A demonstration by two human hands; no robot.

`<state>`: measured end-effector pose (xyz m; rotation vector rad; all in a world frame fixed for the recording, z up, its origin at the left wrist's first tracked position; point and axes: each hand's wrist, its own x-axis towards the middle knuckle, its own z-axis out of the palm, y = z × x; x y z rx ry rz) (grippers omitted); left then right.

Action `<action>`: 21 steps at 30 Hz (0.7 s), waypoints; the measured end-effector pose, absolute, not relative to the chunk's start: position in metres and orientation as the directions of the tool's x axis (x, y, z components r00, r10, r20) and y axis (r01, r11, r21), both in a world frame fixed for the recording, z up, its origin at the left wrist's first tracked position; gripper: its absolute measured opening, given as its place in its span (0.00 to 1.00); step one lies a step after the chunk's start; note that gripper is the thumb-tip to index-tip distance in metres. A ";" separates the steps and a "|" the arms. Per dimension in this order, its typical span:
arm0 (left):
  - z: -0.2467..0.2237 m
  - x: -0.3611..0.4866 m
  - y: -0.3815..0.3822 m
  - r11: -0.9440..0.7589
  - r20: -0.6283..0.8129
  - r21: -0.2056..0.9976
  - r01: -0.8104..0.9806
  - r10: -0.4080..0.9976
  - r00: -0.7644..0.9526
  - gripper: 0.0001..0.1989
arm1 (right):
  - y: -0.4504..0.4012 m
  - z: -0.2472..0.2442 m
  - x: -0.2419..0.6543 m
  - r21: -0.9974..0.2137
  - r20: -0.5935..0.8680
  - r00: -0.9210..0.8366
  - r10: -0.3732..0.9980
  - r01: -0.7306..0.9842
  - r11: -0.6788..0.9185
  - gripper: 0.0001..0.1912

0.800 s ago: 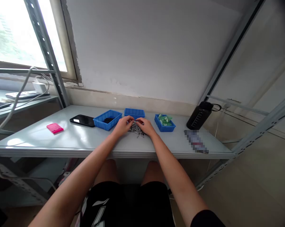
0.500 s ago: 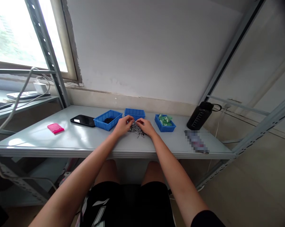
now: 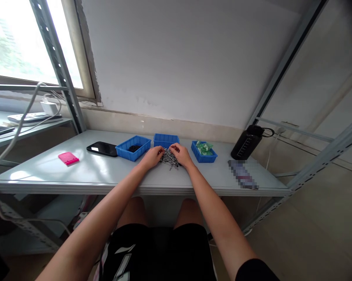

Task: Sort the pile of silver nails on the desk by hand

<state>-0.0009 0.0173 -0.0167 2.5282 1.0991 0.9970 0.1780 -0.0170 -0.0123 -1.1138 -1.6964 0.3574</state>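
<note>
A loose pile of small silvery metal pieces (image 3: 170,159) lies on the grey table between my two hands. My left hand (image 3: 154,156) is at the pile's left edge, its fingers curled together; what they hold, if anything, is too small to name. On the upper right side of the pile, my right hand (image 3: 180,154) has its thumb and fingertips pinched together over the pieces, the contents hidden. Just behind the hands stands a blue bin (image 3: 166,139), its inside partly hidden. A blue bin with black pieces (image 3: 132,156) is to the left.
A blue bin with green packets (image 3: 205,158) stands to the right. Farther right are a black bottle (image 3: 246,144) and a blurred flat item (image 3: 243,175). On the left lie a black phone (image 3: 102,148) and a pink case (image 3: 68,158). Metal shelf posts flank the table (image 3: 105,175).
My left hand has shifted slightly down, away from the bin behind. The right hand has moved a little up and right, and more of the metal pile shows between them.
</note>
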 end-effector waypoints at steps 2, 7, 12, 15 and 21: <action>-0.017 -0.001 0.017 -0.699 0.495 0.435 0.567 0.712 0.498 0.13 | -0.017 -0.012 0.178 -0.687 0.588 -0.044 0.808 0.500 0.527 0.12; -0.015 -0.002 0.015 -0.692 0.538 0.458 0.558 0.716 0.446 0.13 | -0.015 -0.013 0.180 -0.683 0.585 -0.038 0.810 0.517 0.517 0.12; -0.009 -0.003 0.010 -0.691 0.587 0.480 0.541 0.711 0.387 0.13 | -0.015 -0.013 0.182 -0.664 0.582 -0.033 0.813 0.557 0.499 0.12; -0.006 -0.002 0.007 -0.702 0.608 0.479 0.526 0.698 0.378 0.10 | -0.015 -0.013 0.182 -0.650 0.577 -0.045 0.816 0.580 0.492 0.12; -0.004 -0.001 0.005 -0.728 0.632 0.472 0.497 0.672 0.385 0.09 | -0.014 -0.015 0.184 -0.611 0.550 -0.096 0.830 0.630 0.479 0.11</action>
